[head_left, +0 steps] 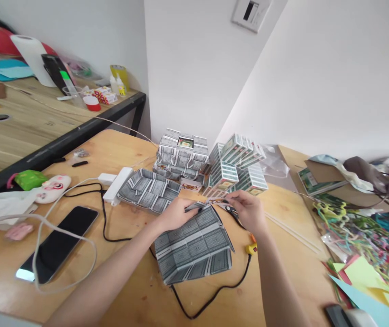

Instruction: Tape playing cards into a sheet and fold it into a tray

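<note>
My left hand (177, 213) is closed on the upper edge of a folded box-like piece made of grey-backed playing cards (194, 240), which tilts over the table. My right hand (247, 209) pinches the end of a playing card (216, 200) at that same edge, the card seen nearly edge-on. Just under my right fingers lies a black and silver tool (230, 210), partly hidden. A yellow and orange object (250, 248) on a black cable sits by my right wrist. Behind my left hand is an open tray of the same cards (150, 190).
A larger card structure (182, 156) and stacked card boxes (230, 165) stand at the back. Left are a phone (58, 245), looped white cable and power strip (117, 186). Coloured paper (367, 286) and tangled craft strands (361, 227) lie right.
</note>
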The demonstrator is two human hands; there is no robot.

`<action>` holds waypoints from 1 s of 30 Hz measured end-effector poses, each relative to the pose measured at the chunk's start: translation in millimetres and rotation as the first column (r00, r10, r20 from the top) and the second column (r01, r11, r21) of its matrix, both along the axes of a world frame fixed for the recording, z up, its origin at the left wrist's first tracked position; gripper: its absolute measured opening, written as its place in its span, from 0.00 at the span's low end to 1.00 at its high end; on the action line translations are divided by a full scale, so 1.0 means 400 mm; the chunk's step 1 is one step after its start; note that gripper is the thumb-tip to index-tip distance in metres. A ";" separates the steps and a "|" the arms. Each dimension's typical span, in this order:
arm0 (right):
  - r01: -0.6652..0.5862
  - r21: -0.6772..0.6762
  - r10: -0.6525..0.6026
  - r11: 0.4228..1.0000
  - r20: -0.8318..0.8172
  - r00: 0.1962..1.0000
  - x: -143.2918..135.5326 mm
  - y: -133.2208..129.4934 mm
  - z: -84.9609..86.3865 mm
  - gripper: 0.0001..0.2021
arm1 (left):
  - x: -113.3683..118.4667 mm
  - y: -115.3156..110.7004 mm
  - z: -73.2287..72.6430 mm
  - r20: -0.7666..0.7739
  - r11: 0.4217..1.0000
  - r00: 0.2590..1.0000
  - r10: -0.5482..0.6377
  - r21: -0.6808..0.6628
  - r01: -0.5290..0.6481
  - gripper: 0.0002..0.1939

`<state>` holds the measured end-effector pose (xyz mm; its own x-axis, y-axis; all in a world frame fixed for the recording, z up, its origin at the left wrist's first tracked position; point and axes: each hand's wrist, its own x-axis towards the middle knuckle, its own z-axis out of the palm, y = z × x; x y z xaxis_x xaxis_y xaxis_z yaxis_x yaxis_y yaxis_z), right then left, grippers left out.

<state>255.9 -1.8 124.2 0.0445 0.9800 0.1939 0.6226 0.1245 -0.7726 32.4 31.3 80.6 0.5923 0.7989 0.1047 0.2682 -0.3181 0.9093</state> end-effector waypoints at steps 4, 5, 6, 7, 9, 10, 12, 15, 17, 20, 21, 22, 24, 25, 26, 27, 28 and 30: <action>-0.038 0.020 0.037 0.999 0.039 0.999 -0.004 0.003 -0.003 0.07 | 0.000 0.000 -0.006 0.005 1.000 1.000 0.000 -0.013 0.000 0.12; -0.048 0.025 0.046 0.999 0.052 0.998 -0.005 0.004 -0.002 0.08 | 0.001 0.000 -0.009 0.006 1.000 1.000 -0.001 -0.015 0.001 0.12; -0.055 0.029 0.053 0.998 0.065 0.996 -0.006 0.006 0.000 0.08 | 0.002 -0.001 -0.010 0.008 1.000 1.000 0.000 -0.017 0.000 0.12; -0.059 0.032 0.056 0.998 0.079 0.995 -0.006 0.007 0.002 0.08 | 0.003 -0.001 -0.012 0.010 1.000 1.000 0.001 -0.017 -0.001 0.12; -0.063 0.028 0.060 0.998 0.107 0.992 -0.006 0.012 0.008 0.08 | 0.005 -0.002 -0.013 0.007 1.000 1.000 0.002 -0.010 -0.002 0.11; -0.066 0.021 0.063 0.998 0.118 0.991 -0.006 0.014 0.010 0.08 | 0.007 -0.003 -0.013 0.003 1.000 1.000 0.003 -0.004 -0.003 0.11; -0.079 0.009 0.077 0.997 0.136 0.988 -0.006 0.020 0.017 0.08 | 0.009 -0.003 -0.014 -0.004 1.000 1.000 0.006 0.009 -0.006 0.11; -0.118 0.006 0.116 0.993 0.158 0.981 -0.007 0.029 0.027 0.09 | 0.010 -0.003 -0.017 -0.018 1.000 1.000 0.012 0.017 -0.011 0.11; -0.144 0.016 0.139 0.989 0.169 0.976 -0.008 0.035 0.033 0.09 | 0.011 -0.002 -0.021 -0.043 1.000 0.999 0.015 0.020 -0.014 0.11; -0.165 0.037 0.156 0.986 0.175 0.972 -0.011 0.044 0.041 0.09 | 0.011 0.001 -0.023 -0.059 1.000 0.998 0.012 0.029 -0.010 0.10; -0.168 0.042 0.158 0.985 0.177 0.971 -0.013 0.046 0.043 0.09 | 0.011 0.001 -0.023 -0.054 0.999 0.998 0.010 0.033 -0.008 0.10; -0.169 0.045 0.158 0.985 0.178 0.971 -0.014 0.048 0.045 0.09 | 0.011 0.002 -0.022 -0.045 0.999 0.999 0.009 0.034 -0.008 0.10; -0.170 0.049 0.159 0.984 0.171 0.972 -0.016 0.051 0.045 0.08 | 0.011 0.003 -0.020 -0.037 0.999 0.999 0.011 0.031 -0.010 0.10; -0.168 0.051 0.157 0.984 0.163 0.974 -0.017 0.051 0.043 0.08 | 0.010 0.004 -0.018 -0.040 1.000 0.999 0.015 0.025 -0.014 0.11; -0.164 0.052 0.154 0.985 0.151 0.976 -0.017 0.052 0.040 0.08 | 0.009 0.005 -0.015 -0.047 1.000 0.999 0.021 0.019 -0.020 0.11; -0.157 0.053 0.149 0.986 0.135 0.980 -0.016 0.052 0.036 0.08 | 0.008 0.005 -0.013 -0.058 1.000 0.998 0.028 0.014 -0.027 0.11; -0.149 0.053 0.142 0.988 0.114 0.983 -0.015 0.052 0.031 0.08 | 0.007 0.006 -0.010 -0.071 0.999 0.997 0.037 0.011 -0.037 0.11; -0.128 0.048 0.125 0.991 0.065 0.990 -0.012 0.053 0.019 0.07 | 0.005 0.007 -0.005 -0.093 0.998 0.994 0.055 0.014 -0.053 0.12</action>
<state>251.0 19.5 131.6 -0.0929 0.9655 0.2434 0.6454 0.2446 -0.7236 34.3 34.2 78.8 0.5559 0.8290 0.0602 0.3690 -0.3111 0.8758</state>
